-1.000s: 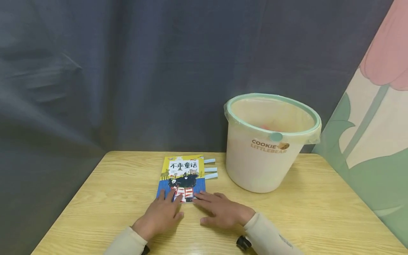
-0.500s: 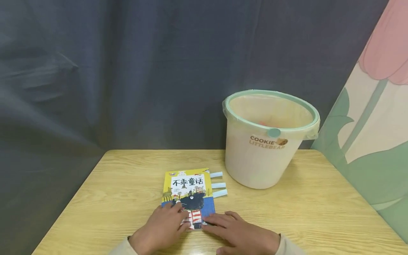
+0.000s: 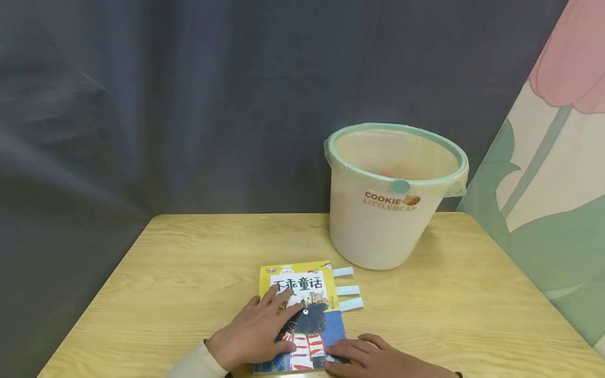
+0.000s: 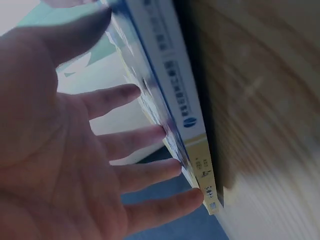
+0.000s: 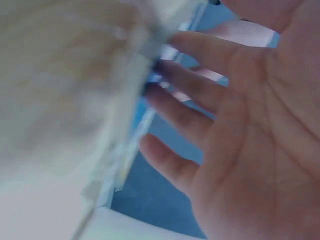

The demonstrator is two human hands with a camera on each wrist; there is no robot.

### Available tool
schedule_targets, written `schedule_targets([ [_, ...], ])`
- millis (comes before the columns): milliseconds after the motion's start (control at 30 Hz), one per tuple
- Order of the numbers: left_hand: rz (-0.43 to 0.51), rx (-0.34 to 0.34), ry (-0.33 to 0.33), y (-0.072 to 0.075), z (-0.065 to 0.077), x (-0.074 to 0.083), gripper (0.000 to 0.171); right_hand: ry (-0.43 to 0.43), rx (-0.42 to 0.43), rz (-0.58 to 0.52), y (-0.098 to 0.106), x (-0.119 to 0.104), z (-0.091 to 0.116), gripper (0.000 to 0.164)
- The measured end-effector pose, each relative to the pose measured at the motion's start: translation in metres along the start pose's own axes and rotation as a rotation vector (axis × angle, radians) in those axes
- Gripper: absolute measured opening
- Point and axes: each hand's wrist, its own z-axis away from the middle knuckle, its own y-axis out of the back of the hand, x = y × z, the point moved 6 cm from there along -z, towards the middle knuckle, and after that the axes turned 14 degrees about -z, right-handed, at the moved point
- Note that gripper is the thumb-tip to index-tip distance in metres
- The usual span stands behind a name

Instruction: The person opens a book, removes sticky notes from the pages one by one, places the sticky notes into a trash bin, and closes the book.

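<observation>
A children's picture book (image 3: 308, 323), yellow above and blue below with a black animal on its cover, lies near the table's front. Pale blue paper tabs (image 3: 348, 290) stick out from its right side. My left hand (image 3: 255, 331) is spread over the left part of the cover, fingers extended. In the left wrist view those fingertips touch the cover beside the printed spine (image 4: 175, 85). At the lower right corner, the fingertips of my right hand (image 3: 378, 361) rest on the cover. The right wrist view is blurred, but the right hand's fingers (image 5: 182, 112) look nearly straight there.
A white bin (image 3: 368, 231) with a green rim and a clear liner stands at the back right of the wooden table (image 3: 189, 262); something reddish is inside. Behind hangs a dark curtain (image 3: 236, 105). A flower-painted wall (image 3: 534, 178) is at the right.
The book has slid nearer to me and a little to the right, with both hands on it. My left hand has moved farther up the cover. The head view has shifted slightly.
</observation>
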Motion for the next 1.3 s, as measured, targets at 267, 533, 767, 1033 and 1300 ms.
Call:
schedule_targets([
  [267,0.044,-0.009,-0.117,0.007,-0.010,0.020,0.089,0.109,-0.031,0.017,0.010,-0.009,0.000,0.044],
  [533,-0.007,-0.077,-0.156,0.004,-0.017,0.034,0.094,0.037,-0.142,-0.190,0.020,-0.005,-0.001,0.036],
  [767,-0.026,-0.074,-0.134,0.004,-0.020,0.038,0.097,-0.347,-0.162,-0.502,0.055,0.019,-0.002,0.044],
  [1033,-0.013,-0.086,-0.137,0.003,-0.022,0.039,0.097,-0.609,0.102,-0.465,0.081,0.091,0.001,0.041],
  [1300,-0.003,-0.091,-0.142,0.002,-0.021,0.037,0.096,-0.614,0.124,-0.404,0.061,0.137,-0.010,0.033],
])
